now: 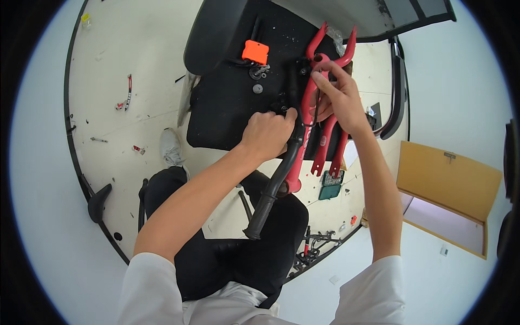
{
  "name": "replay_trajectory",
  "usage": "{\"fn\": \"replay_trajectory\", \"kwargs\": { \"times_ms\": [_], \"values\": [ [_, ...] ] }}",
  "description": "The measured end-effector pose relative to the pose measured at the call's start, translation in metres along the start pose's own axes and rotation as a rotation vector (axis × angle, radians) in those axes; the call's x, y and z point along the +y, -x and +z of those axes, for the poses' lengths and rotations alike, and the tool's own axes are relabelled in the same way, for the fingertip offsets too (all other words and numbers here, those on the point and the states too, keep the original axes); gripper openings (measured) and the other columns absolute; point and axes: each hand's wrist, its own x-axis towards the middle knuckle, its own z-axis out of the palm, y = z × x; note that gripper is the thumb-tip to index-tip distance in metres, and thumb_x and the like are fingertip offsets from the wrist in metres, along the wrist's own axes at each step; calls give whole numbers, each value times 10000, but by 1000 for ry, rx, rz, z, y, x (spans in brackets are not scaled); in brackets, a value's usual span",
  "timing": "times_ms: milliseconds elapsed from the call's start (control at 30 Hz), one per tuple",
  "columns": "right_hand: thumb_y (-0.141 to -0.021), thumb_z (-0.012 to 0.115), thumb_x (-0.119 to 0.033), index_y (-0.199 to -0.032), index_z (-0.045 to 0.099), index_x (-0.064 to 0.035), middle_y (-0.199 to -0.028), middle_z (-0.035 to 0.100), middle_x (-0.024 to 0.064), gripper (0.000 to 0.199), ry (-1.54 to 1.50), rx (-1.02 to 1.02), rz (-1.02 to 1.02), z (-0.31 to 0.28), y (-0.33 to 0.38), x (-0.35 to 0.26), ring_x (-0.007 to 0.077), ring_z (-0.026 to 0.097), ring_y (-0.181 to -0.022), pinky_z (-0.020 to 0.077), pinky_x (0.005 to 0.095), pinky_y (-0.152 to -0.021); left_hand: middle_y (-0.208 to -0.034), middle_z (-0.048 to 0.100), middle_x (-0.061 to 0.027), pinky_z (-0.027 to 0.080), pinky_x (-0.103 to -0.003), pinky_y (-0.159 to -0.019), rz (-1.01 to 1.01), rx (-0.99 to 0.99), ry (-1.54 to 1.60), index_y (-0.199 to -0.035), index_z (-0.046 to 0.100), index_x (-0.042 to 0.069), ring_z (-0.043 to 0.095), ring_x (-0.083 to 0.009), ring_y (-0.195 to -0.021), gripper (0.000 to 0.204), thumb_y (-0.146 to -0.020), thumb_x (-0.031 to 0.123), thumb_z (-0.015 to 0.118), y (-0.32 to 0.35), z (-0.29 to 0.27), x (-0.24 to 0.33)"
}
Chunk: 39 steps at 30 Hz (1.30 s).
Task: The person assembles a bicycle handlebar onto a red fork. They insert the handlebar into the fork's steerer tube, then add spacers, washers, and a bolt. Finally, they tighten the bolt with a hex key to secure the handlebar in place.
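A black bicycle handlebar [286, 165] with a rubber grip lies lengthwise along a red bicycle frame [296, 170]. My left hand [269, 134] is closed on the bar about its middle, the thumb pressed near a clamp. Over the red tubing, my right hand [340, 96] pinches a thin black rod-like piece [318, 100] between thumb and fingers; whether it is a cable or a hex key I cannot make out. A red fork [325, 142] with slotted ends sticks out beneath my right wrist.
All this rests on a black chair seat [216, 116]. An orange box [255, 52], metal hardware [259, 71] and a round washer-like part [257, 88] lie there too. On the floor are a bicycle saddle [99, 203], a green case [330, 187] and scattered small parts.
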Motion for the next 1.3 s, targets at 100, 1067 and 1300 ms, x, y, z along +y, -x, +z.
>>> {"fn": "replay_trajectory", "kwargs": {
  "times_ms": [100, 1067, 1300],
  "values": [
    [-1001, 576, -228, -1147, 540, -45, -629, 615, 67, 236, -170, 88, 91, -3, -4, 30, 171, 627, -449, 512, 273, -384, -638, 635, -127, 538, -421, -560, 43, 55, -41, -973, 532, 15, 684, -326, -658, 408, -673, 148, 774, 1, 10, 1],
    [-870, 606, -176, -1368, 561, -61, -1548, 429, 78, 514, 1334, 0, -808, -14, 56, 17, 246, 352, -1462, 200, 550, -1214, -623, 644, -107, 516, -407, -540, -20, -103, -57, -943, 501, 33, 689, -309, -650, 430, -670, 173, 802, -6, -5, 12],
    [-728, 767, -298, -1262, 624, -13, -1422, 556, 105, 622, 1320, -206, -1059, -54, 16, 25, 257, 455, -1390, 333, 451, -1185, -619, 641, -121, 504, -433, -547, 40, -70, -31, -936, 526, 31, 681, -337, -623, 420, -673, 206, 802, -9, -21, -2]
  ]
}}
